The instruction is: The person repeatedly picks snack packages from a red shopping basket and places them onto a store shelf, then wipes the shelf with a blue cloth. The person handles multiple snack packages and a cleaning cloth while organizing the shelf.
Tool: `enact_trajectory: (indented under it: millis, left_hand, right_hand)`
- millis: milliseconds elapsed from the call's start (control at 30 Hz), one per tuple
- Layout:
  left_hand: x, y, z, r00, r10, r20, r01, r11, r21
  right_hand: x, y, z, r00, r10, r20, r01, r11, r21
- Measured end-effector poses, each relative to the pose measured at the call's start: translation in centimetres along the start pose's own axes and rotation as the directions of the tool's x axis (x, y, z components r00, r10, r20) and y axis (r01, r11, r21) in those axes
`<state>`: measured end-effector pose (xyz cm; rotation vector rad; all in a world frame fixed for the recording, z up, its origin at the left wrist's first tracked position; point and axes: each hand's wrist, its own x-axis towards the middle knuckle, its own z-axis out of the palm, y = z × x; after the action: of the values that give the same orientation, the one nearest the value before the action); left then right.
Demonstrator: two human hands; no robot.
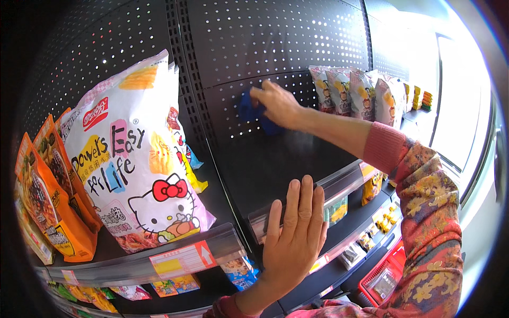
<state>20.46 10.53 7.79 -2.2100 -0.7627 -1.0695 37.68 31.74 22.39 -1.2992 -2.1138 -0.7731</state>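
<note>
My right hand [276,102] grips a blue cloth [252,109], blurred, low against the perforated black back panel [274,43]. Below it lies the dark shelf board [262,159]. My left hand [296,226] is spread at the clear plastic front strip [342,181] of that shelf, back of the hand towards me. It holds nothing; whether the palm, which is hidden, touches the strip I cannot tell. To the left, a large white snack bag [135,171] with a cartoon cat stands upright on the neighbouring shelf.
Orange snack packs [55,198] stand at the far left. Upright white snack bags [362,95] line the shelf's right end. Lower shelves hold small packets [240,272], and a red plastic basket [383,270] sits at lower right. A slotted upright [187,67] divides the bays.
</note>
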Motion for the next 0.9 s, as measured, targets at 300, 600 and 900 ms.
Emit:
enact_trajectory:
  millis: [300,600,900]
  left_hand:
    - [0.0,-0.2,0.1,1.0,0.014,-0.016,-0.015,1.0,-0.027]
    - [-0.1,-0.4,0.1,1.0,0.023,0.014,-0.022,0.999,-0.045]
    - [-0.1,-0.1,0.6,0.999,0.003,-0.031,-0.002,0.999,0.039]
  right_hand:
    - [6.5,1.3,-3.5,0.979,-0.06,-0.195,0.065,0.998,0.02]
    - [14.9,-2.6,-4.6,0.808,-0.033,-0.588,0.196,0.956,0.216]
    - [6.3,-7.6,0.3,0.953,-0.209,-0.218,0.25,0.95,0.184]
